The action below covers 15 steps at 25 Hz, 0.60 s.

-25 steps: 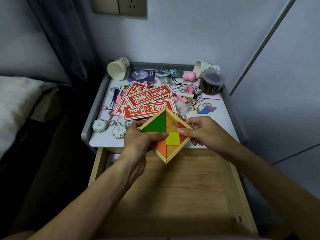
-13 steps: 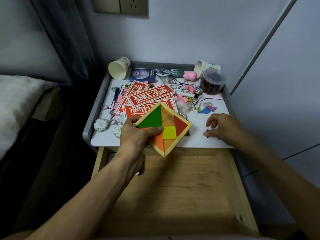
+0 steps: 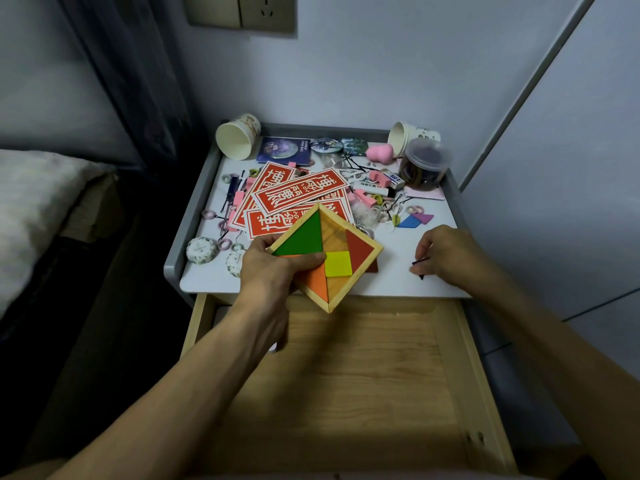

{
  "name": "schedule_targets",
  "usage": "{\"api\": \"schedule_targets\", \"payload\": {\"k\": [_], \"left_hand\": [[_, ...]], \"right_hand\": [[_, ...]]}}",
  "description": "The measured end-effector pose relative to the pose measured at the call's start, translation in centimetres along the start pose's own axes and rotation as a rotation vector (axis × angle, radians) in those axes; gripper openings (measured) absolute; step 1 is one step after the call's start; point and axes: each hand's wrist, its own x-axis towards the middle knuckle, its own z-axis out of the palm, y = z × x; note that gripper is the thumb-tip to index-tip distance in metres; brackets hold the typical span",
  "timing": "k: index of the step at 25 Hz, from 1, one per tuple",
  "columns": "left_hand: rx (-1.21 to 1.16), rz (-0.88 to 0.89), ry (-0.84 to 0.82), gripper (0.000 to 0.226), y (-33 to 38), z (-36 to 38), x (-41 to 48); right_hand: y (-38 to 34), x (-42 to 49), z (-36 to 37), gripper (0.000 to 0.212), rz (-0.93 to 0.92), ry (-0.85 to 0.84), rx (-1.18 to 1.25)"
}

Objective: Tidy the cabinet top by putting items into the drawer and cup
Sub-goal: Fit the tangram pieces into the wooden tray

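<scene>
One thing in hand, nearly everything else left on the desk.

My left grip [image 3: 273,268] is curled round a corner of the tangram [image 3: 327,258], thumb on top, holding it tilted over the front edge of the desk [image 3: 391,282], just above the open drawer [image 3: 346,375]; it is not in yet. My right grip [image 3: 446,254] rests on the desk, fingertips pinching a thin dark pin [image 3: 420,261], likely a hairpin. The left cup [image 3: 237,135] and right cup [image 3: 410,136] lie on their sides at the back, seemingly unfilled. Red cards [image 3: 301,192], a jar [image 3: 424,166], clips and hair ties are unsorted: an early stage, I judge.
</scene>
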Motion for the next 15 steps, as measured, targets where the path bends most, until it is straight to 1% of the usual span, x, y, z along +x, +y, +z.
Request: {"api": "schedule_targets", "payload": {"k": [4, 6, 8, 10, 12, 13, 15], "left_hand": [[-0.014, 0.007, 0.004, 0.063, 0.0, -0.1, 0.3], [-0.022, 0.015, -0.003, 0.063, 0.1, 0.0, 0.4], [-0.02, 0.02, -0.013, 0.063, 0.4, 0.0, 0.5], [-0.022, 0.019, -0.015, 0.065, 0.6, 0.0, 0.5], [-0.029, 0.019, -0.012, 0.067, 0.7, -0.1, 0.5], [-0.029, 0.021, -0.009, 0.066, 0.7, -0.1, 0.5], [-0.025, 0.028, -0.003, 0.066, 0.8, -0.3, 0.6]], "right_hand": [[0.5, 0.6, 0.3, 0.016, 0.005, 0.049, 0.117], [1.0, 1.0, 0.1, 0.011, 0.009, 0.126, 0.233], [1.1, 1.7, -0.6, 0.012, 0.007, 0.255, 0.327], [1.1, 2.9, -1.3, 0.02, 0.016, 0.325, 0.353], [0.9, 4.1, -1.6, 0.027, 0.047, 0.293, 0.33], [0.9, 4.7, -1.5, 0.024, 0.055, 0.265, 0.29], [0.6, 5.1, -1.6, 0.009, 0.059, 0.224, 0.194]]}}
